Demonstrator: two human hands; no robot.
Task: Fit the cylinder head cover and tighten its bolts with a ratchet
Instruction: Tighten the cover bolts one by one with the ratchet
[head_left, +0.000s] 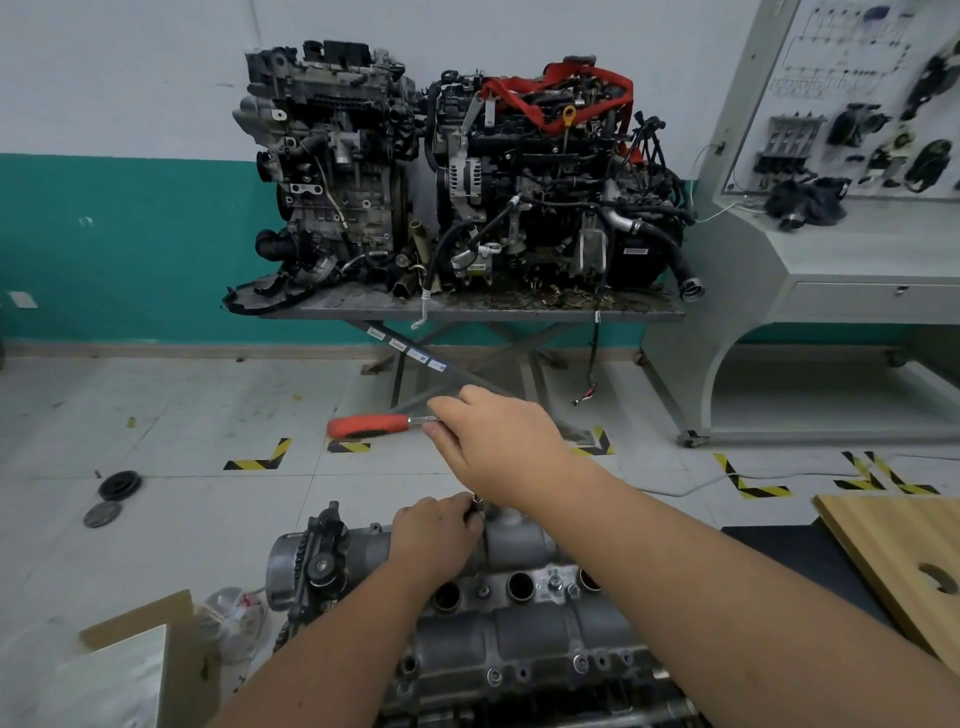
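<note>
From the head camera, you are looking down over the engine, and the cylinder head cover (519, 618) already sits in place on top of it, directly below your forearms, with its round plug wells showing in a row. Your right hand (498, 441) is raised above the far edge of the cover, its fingers curled round the metal shank of the ratchet (384, 425), whose red grip sticks out to the left. Your left hand (434, 532) is lower, fingers closed round the dark extension and socket at the cover's far edge, steadying it upright where a bolt would sit; the bolt itself is hidden under your fingers. Several bolts (579, 662) show along the near flange of the cover, seated in their holes, though you cannot tell from here whether they are torqued or only started. So the fitting looks done and you seem to be somewhere within the tightening round, with at least this far-edge bolt in hand and the rest needing a check. Around you, a wooden board (893, 561) lies to the right, a cardboard box (150, 654) to the left, and two spare engines (467, 171) sit on a lift stand against the wall.
</note>
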